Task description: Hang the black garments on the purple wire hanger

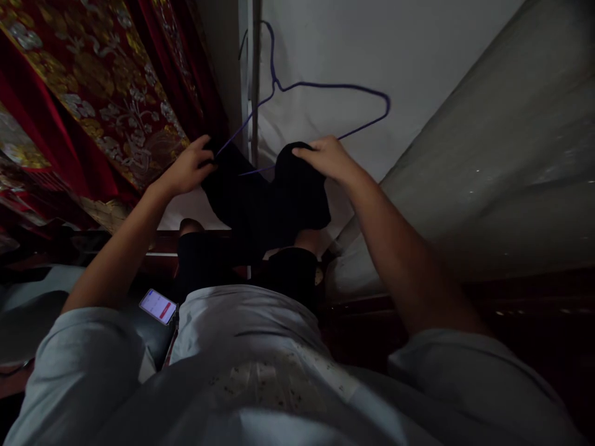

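Note:
A purple clothes hanger (pixel 341 85) hangs by its hook at a grey metal upright against the white wall. Its left arm runs down into a black garment (pixel 264 207), while the right arm sticks out bare above it. At the garment's upper left edge, my left hand (pixel 191 166) pinches the dark cloth near the hanger's left end. My right hand (pixel 328 156) grips the upper right edge, thumb on the cloth, just below the hanger's lower bar. The garment droops between both hands above my knees; its exact kind is hard to make out in the dim light.
Red curtains with gold and silver patterns (pixel 93 80) hang at the left. A lit phone (pixel 158 306) lies on a dark surface by my left side. To the right stands a large item under grey plastic sheeting (pixel 488 204). The metal upright (pixel 253 80) rises straight ahead.

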Tool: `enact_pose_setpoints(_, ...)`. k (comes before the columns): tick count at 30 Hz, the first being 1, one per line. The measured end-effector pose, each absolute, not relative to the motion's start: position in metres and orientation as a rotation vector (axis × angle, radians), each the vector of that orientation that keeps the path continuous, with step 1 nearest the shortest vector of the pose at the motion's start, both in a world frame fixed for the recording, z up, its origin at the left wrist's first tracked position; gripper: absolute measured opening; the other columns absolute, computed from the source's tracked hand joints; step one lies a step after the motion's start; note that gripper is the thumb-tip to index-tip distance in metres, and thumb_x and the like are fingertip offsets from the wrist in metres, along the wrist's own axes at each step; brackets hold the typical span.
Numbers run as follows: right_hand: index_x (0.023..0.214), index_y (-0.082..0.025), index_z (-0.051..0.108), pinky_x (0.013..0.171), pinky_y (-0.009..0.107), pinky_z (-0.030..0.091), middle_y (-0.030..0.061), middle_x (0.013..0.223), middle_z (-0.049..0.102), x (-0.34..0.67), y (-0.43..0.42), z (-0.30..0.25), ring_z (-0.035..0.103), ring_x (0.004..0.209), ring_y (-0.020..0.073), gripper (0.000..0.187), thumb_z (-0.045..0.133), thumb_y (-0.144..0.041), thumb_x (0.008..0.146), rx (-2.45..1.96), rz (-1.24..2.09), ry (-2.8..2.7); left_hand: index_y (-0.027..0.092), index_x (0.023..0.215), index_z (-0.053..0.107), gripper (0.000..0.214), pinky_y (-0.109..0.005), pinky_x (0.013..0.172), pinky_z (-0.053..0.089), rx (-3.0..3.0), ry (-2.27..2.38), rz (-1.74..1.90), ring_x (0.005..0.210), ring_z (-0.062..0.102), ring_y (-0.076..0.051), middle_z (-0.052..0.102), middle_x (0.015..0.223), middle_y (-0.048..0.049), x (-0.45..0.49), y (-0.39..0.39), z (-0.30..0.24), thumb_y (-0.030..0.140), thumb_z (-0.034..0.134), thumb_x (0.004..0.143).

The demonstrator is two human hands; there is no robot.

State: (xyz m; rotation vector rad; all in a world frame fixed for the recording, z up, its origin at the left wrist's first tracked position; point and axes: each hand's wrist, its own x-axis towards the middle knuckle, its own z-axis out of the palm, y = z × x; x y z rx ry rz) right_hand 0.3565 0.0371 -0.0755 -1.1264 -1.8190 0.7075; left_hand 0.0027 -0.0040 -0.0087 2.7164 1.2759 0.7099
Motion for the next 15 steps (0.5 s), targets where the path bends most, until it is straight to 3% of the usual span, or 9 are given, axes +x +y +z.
enact_pose_setpoints(4,0.071,-0.02,0.064,0.08,0.04,0.053,0.0006,0.063,0.055,0.328,0.021,-0.082,0.061,0.072,0.0203,0.032,0.065,-0.044,0.092,-1.219,0.689,-1.805,0.015,0.119,0.062,0.028,-0.048,0.116,0.038,2.616,1.234,0.905,0.136,0.052,-0.026,0.064,0.132,-0.0089,0.032,0.003,0.009,0.028,0.052,0.095)
enact_pose_setpoints(7,0.092,-0.02,0.07,0.094,0.044,0.053,0.0063,0.091,0.07,0.326,0.001,-0.083,0.067,0.097,0.0264,0.022,0.064,-0.041,0.092,-1.11,0.477,-1.701,0.02,0.129,0.057,0.033,-0.04,0.114,0.04,2.604,1.25,0.904,0.12,0.059,-0.019,0.069,0.123,-0.0016,0.031,0.007,0.02,0.018,0.052,0.096)
enact_pose_setpoints(11,0.123,-0.018,0.065,0.112,0.043,0.045,0.0143,0.132,0.066,0.359,-0.017,-0.072,0.059,0.13,0.0267,0.03,0.059,-0.027,0.095,-1.081,0.004,-1.343,0.018,0.12,0.061,0.028,-0.035,0.112,0.041,2.7,1.342,0.74,0.109,0.057,-0.017,0.069,0.121,-0.001,0.023,0.008,0.034,0.008,0.05,0.097)
enact_pose_setpoints(13,0.116,-0.016,0.068,0.112,0.041,0.045,0.0167,0.131,0.067,0.381,-0.02,-0.06,0.06,0.129,0.0269,0.023,0.06,-0.02,0.095,-1.097,-0.067,-1.292,0.017,0.119,0.061,0.028,-0.035,0.113,0.04,2.773,1.393,0.652,0.112,0.054,-0.018,0.066,0.122,-0.0033,0.024,0.007,0.038,0.004,0.049,0.097)
enact_pose_setpoints(15,0.088,-0.015,0.072,0.104,0.044,0.049,0.0167,0.108,0.074,0.399,-0.02,-0.046,0.067,0.113,0.029,0.012,0.065,-0.022,0.095,-1.193,0.027,-1.356,0.018,0.119,0.061,0.03,-0.036,0.114,0.039,2.812,1.455,0.629,0.114,0.051,-0.019,0.061,0.125,-0.0056,0.026,0.006,0.041,0.002,0.047,0.098)
